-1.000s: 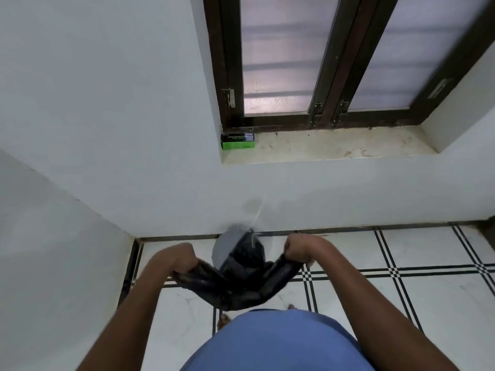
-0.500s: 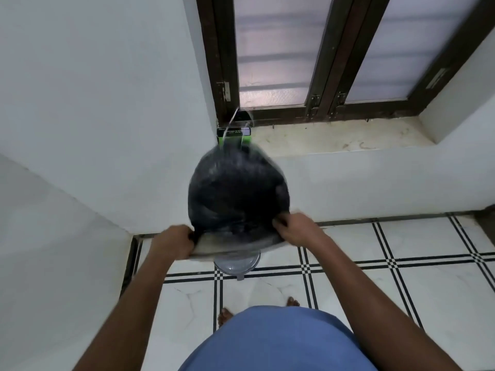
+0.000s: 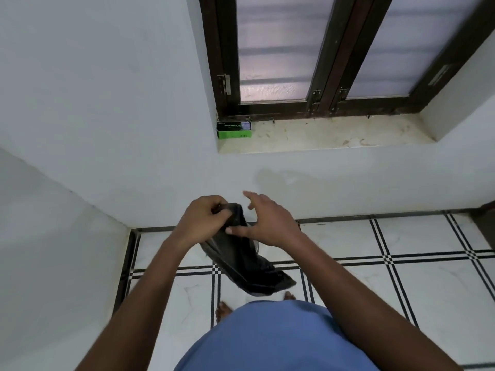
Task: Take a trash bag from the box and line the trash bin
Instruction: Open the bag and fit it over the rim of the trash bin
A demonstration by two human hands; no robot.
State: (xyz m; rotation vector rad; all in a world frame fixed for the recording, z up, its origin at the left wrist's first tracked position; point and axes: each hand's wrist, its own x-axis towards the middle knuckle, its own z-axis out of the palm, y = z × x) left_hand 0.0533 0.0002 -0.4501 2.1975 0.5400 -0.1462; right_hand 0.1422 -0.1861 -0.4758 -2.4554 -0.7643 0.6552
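Both hands work the black trash bag (image 3: 249, 266) near the wall: left hand (image 3: 205, 223) is pinched shut on its top edge, right hand (image 3: 267, 223) spread loose, thumb touching (probably to part the mouth).

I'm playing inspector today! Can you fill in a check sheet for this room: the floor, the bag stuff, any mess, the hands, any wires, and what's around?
Surface: white tiled floor with black line pattern.
Job's things: black trash bag hangs limp and unopened between the hands; green box sits at the left end of the window sill; trash bin not in view.
Clutter: nothing seen.
Grippers: left hand pinches the bag's top edge; right hand is open, thumb touching the bag.
Cables: nothing seen.
Surroundings: white walls, dark-framed window, bare toes.
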